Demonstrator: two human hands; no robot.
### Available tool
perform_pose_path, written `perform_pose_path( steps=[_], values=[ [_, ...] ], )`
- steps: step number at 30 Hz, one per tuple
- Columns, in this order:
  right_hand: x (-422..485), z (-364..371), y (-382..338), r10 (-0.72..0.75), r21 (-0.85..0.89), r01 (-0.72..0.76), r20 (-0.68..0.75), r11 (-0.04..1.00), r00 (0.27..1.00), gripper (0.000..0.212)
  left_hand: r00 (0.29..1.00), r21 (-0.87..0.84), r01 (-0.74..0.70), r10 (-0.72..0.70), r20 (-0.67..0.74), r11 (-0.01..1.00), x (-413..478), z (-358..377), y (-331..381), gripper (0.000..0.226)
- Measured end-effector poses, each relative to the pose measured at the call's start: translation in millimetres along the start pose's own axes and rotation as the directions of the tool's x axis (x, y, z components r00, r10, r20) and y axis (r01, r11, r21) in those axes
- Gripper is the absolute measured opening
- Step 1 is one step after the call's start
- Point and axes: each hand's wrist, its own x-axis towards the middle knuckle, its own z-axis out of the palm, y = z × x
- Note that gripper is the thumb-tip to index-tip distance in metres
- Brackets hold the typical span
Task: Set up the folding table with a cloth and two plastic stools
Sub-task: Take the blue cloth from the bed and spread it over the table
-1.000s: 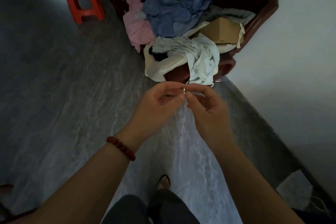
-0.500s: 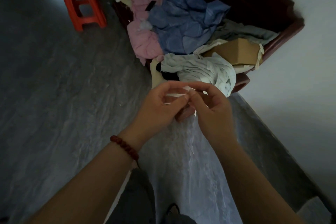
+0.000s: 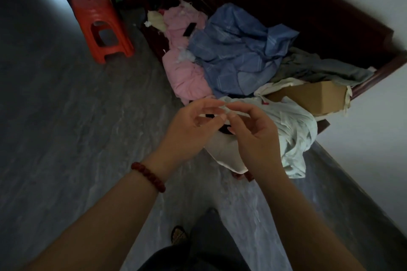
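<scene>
A dark wooden bench (image 3: pixel 330 17) carries a cloth pile (image 3: pixel 237 55), blue on top. An orange plastic stool (image 3: pixel 101 26) stands on the floor left of it. The left hand (image 3: pixel 187 134) and right hand (image 3: pixel 257 138) hover before the pile with curled fingertips meeting (whether they pinch anything, I cannot tell).

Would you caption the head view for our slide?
Left hand and right hand nearly touch before a clothes-heaped wooden bench; orange plastic stool beyond.

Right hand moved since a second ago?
Yes. The right hand has advanced toward the wooden bench: earlier short of the pale cloth, now in front of it.
</scene>
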Motion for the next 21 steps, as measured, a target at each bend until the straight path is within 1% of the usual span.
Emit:
perform_pose_path(
  steps=[3,7,10,13,16,21],
  values=[
    [36,15,0,0.015,-0.03,-0.014,0.012,0.999,1.0,0.013,1.0,0.005,0.001,-0.001,0.019,1.0,37,-15,2,0.021],
    [93,37,-2,0.006,0.015,-0.005,-0.004,1.0,1.0,0.012,0.997,0.01,-0.057,0.057,0.047,0.998,98,-33,5,0.02],
    [147,54,-1,-0.001,0.031,0.002,-0.014,1.0,1.0,0.012,0.996,-0.01,-0.086,0.086,0.035,0.996,154,-46,8,0.019],
    [202,67,-1,-0.001,0.074,0.001,-0.011,0.997,1.0,0.011,0.996,-0.002,-0.078,0.078,0.037,0.997,207,-55,13,0.019],
    [247,79,-5,-0.032,0.069,0.032,0.0,0.997,0.999,0.01,0.995,-0.003,-0.089,0.089,0.037,0.996,251,-67,19,0.02],
    [303,97,-12,-0.036,0.057,0.036,0.005,0.998,0.999,0.012,0.996,-0.028,-0.074,0.075,0.037,0.997,309,-82,25,0.022]
  ],
)
